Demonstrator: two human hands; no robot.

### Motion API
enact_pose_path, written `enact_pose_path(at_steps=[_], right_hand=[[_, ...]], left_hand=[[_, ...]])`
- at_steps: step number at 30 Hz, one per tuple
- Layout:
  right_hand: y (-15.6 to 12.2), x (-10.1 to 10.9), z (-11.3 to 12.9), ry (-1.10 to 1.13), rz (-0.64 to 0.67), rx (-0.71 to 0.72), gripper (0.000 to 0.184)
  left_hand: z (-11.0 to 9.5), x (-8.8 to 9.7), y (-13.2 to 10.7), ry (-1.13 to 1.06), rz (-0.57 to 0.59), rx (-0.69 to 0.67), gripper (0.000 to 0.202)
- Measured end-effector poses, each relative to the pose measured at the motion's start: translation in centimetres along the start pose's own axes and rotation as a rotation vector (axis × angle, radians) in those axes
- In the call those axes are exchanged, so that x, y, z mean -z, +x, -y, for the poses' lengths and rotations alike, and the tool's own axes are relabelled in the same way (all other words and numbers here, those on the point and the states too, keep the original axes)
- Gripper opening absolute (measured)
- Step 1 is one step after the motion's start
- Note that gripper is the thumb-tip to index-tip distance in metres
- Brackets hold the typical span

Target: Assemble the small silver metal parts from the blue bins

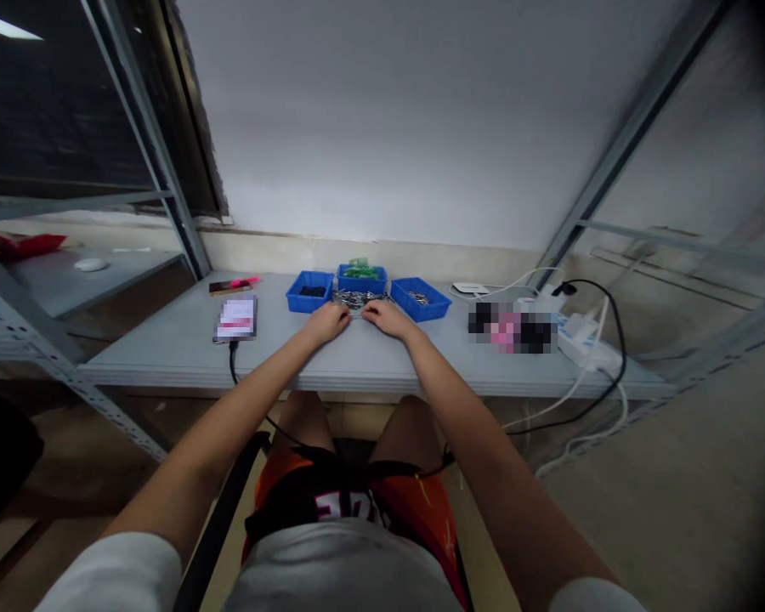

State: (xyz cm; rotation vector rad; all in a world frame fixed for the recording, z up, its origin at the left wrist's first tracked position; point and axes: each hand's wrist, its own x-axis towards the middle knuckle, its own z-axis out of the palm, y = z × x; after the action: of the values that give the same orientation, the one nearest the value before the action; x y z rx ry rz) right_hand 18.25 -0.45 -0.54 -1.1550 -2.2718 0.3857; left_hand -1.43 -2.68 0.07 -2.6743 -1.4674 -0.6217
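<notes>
Pinching it is: your left hand [335, 322] and right hand [386, 318] appear closed on a thin piece [356, 318] bridging their fingertips, just in front of the metal pile [355, 299] on the desk [166, 340]. Two-handed handling looks underway; the next move calls for light, steady pressure at both ends.

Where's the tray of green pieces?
In the head view, the middle tray stands far back on the table, between the left blue tray and right blue tray.
</notes>
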Motion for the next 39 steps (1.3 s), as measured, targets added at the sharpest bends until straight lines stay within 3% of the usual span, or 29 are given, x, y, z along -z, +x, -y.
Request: enact_pose_path(at_steps=[8, 26, 32, 34, 39], right_hand=[[-0.1, 0.2, -0.1, -0.007, -0.026, -0.057, 0.017], [-0.2, 0.3, 0.6, 0.059, -0.052, -0.039, 0.02], [-0.3, 0.4, 0.7, -0.052, -0.086, -0.094, 0.026], [-0.2, 0.2, 0.4, -0.106, -0.051, -0.079, 0.024], [0.3, -0.7, -0.2, -0.237, 0.031, -0.006, 0.038]], left_hand=[[-0.2, 0.0, -0.1, -0.034, -0.012, 0.001, 0.028], [-0.6, 0.3, -0.2, -0.04, -0.011, -0.005, 0.024], [-0.5, 0.4, -0.2, -0.023, -0.03, 0.042, 0.023], [-0.6, 0.5, -0.3, -0.021, -0.017, 0.055, 0.023], [-0.6, 0.4, -0.3, -0.009, -0.021, 0.069, 0.022]])
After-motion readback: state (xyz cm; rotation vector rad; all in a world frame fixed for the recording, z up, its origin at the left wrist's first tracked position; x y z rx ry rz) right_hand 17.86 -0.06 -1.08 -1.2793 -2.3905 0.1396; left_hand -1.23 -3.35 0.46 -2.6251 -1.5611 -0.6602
